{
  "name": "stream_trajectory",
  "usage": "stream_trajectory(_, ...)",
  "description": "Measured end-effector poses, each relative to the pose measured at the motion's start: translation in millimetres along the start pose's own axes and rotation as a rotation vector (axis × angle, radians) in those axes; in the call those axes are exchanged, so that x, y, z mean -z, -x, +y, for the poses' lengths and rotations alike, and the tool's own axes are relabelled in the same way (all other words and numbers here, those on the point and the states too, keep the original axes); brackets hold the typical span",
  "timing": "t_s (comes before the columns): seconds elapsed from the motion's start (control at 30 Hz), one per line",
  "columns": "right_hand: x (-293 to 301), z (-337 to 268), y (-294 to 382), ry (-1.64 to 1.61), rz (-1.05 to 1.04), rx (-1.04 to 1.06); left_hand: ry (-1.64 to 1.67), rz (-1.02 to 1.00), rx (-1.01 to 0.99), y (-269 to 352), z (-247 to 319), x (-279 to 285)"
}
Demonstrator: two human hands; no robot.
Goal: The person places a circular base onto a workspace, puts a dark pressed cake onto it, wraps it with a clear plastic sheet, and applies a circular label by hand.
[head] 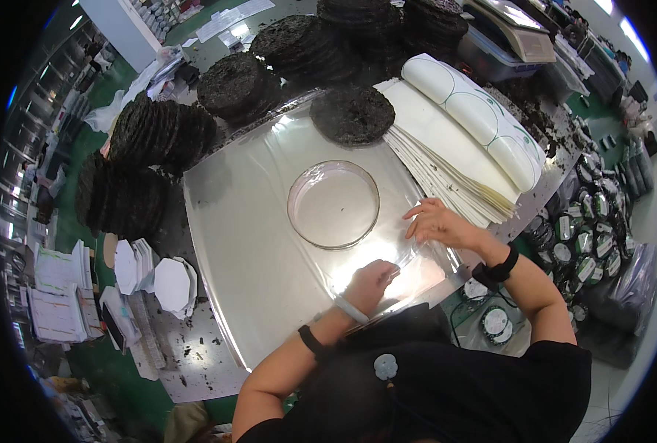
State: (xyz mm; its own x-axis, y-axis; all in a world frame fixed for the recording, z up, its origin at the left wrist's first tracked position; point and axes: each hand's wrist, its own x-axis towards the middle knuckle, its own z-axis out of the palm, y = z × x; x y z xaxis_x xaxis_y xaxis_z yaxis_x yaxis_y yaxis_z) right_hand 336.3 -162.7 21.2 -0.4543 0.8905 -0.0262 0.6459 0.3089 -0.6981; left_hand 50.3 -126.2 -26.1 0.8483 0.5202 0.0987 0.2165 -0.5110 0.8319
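Note:
My left hand [370,285] is at the near edge of a stack of clear plastic film [251,238], its curled fingers touching the film near a corner. Up and to the right, my right hand [438,224] is over the film's right edge with bent fingers; a crease of film runs between both hands. Whether either hand pinches it is unclear. A round clear-walled ring [334,205] with a thin rim lies on the film beyond my hands. Past it, a dark round pressed sheet, seemingly seaweed [353,115], overlaps the film's far edge.
Stacks of dark round sheets [234,86] line the table's far and left sides. White paper sheets [450,138] with a printed roll [472,122] lie at the right. White octagonal cards [176,285] are at the left. Round packages [588,243] are heaped beyond the right edge.

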Motion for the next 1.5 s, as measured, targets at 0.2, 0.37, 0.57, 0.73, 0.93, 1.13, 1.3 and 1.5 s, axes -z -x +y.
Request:
stream_trajectory(0.2,35,-65,-40,-0.237,0.045,-0.190,0.239,0.037,0.281,-19,35,84)
stream_trajectory(0.37,30,-69,-40,0.112,0.288,0.205,0.467,0.216,0.475,-7,6,79)
stream_trajectory(0.57,31,-75,-12,-0.054,-0.214,-0.243,0.763,0.223,0.504,10,8,78)
stream_trajectory(0.73,27,-104,-49,0.609,0.283,0.435,0.857,0.065,0.363,-1,4,62)
stream_trajectory(0.93,-4,-69,4,0.194,-0.150,0.133,0.897,0.521,0.474,13,-14,73)
stream_trajectory(1.13,-14,-66,-74,0.111,0.309,0.164,0.120,0.013,0.049,5,-19,-14)
stream_trajectory(1.3,-6,-33,-113,-0.057,0.376,-0.089,1.023,0.106,0.343,5,-89,34)
stream_trajectory(1.5,-37,-71,-55,0.339,0.276,0.364,1.488,0.455,-0.046,0,-67,191)
